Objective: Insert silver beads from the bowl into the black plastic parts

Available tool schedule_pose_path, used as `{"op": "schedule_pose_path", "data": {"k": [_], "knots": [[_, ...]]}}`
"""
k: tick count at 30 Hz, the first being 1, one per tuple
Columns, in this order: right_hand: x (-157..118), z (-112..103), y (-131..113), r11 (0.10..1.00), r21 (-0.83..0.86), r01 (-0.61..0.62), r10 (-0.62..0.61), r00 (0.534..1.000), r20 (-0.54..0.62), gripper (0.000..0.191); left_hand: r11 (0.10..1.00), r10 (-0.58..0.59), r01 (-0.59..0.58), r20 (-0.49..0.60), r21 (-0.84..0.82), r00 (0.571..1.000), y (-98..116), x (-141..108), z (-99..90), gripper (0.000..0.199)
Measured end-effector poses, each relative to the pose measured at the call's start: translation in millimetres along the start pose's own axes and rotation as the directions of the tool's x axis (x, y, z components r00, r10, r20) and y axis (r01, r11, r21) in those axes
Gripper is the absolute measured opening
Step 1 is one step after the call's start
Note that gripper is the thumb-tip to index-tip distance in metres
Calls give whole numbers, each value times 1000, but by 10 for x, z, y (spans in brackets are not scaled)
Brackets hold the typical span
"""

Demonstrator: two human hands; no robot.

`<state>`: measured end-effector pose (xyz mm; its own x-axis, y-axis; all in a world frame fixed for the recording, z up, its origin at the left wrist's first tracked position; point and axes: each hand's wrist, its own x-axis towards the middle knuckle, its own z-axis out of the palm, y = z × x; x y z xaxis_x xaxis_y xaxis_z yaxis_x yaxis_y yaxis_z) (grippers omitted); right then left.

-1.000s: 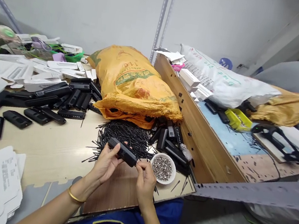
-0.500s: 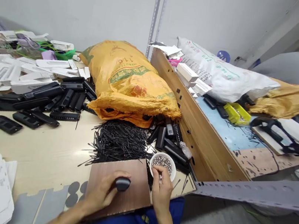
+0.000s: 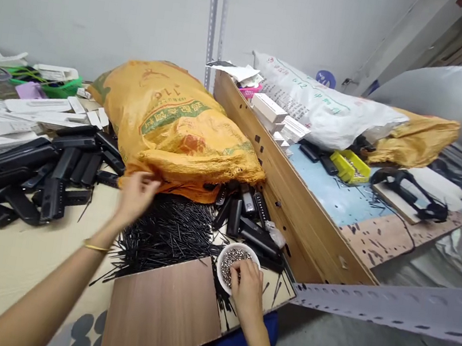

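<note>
Hands at a cluttered bench, one at the sack, one at the bowl.

The left hand [image 3: 136,196] reaches out with fingers loosely spread and empty, just beside the yellow sack [image 3: 177,124], above the pile of black pins [image 3: 170,233]. The right hand [image 3: 246,282] rests on the white bowl [image 3: 221,264] of small metal pieces, fingers curled in; whether they pinch anything cannot be told.

A small assembly workshop: the bench [image 3: 5,255] carries heaps of identical black plastic housings [image 3: 41,162], a pile of black pins [image 3: 170,230], a bowl of metal parts [image 3: 233,257] and bulk woven sacks [image 3: 170,117] (flat cartons [image 3: 27,108] behind).
</note>
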<state>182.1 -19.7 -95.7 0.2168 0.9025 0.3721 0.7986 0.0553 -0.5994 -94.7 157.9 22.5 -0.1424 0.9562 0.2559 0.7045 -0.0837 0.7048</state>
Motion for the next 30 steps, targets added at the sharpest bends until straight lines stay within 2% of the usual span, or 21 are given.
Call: {"op": "schedule_pose_path", "data": {"k": [2, 4, 6, 8, 12, 16, 20, 23, 25, 27, 30], "knots": [[-12, -54, -9, 997, 78, -20, 20, 1000, 2, 20, 992, 103, -84, 233, -92, 967, 401, -196, 659, 41], [-31, -118, -38, 976, 201, -82, 81, 997, 14, 20, 987, 125, -80, 346, -141, 930, 717, -357, 1185, 46], [-50, -171, -83, 913, 373, -167, 166, 985, 34, 20, 985, 98, -31, 406, -167, 909, 907, -445, 1496, 55], [-58, -197, -138, 821, 521, -233, 239, 969, 57, 19, 981, 55, 35, 450, -190, 891, 983, -459, 1616, 65], [-34, -192, -251, 706, 656, -267, 255, 960, 116, 21, 946, -22, 188, 524, -266, 851, 955, -393, 1549, 71], [-13, -180, -371, 749, 624, -225, 207, 973, 103, 22, 830, -30, 339, 572, -443, 820, 823, -448, 1219, 79], [-39, -122, -521, 716, 659, -230, 222, 970, 98, 22, 582, -11, 545, 665, -603, 747, 627, -796, 704, 80], [-69, -57, -655, 716, 677, -173, 200, 979, 39, 22, 343, -45, 675, 706, -654, 707, 503, -1123, 429, 58], [-85, -32, -736, 749, 657, -80, 159, 985, -62, 19, 190, -105, 725, 721, -662, 685, 456, -1282, 353, 36], [-96, -27, -800, 777, 629, 6, 117, 981, -154, 16, 90, -160, 750, 734, -655, 660, 438, -1379, 336, 20], [-101, -39, -857, 808, 586, 67, 78, 973, -219, 13, -45, -195, 772, 764, -634, 615, 465, -1448, 334, 9]]}}
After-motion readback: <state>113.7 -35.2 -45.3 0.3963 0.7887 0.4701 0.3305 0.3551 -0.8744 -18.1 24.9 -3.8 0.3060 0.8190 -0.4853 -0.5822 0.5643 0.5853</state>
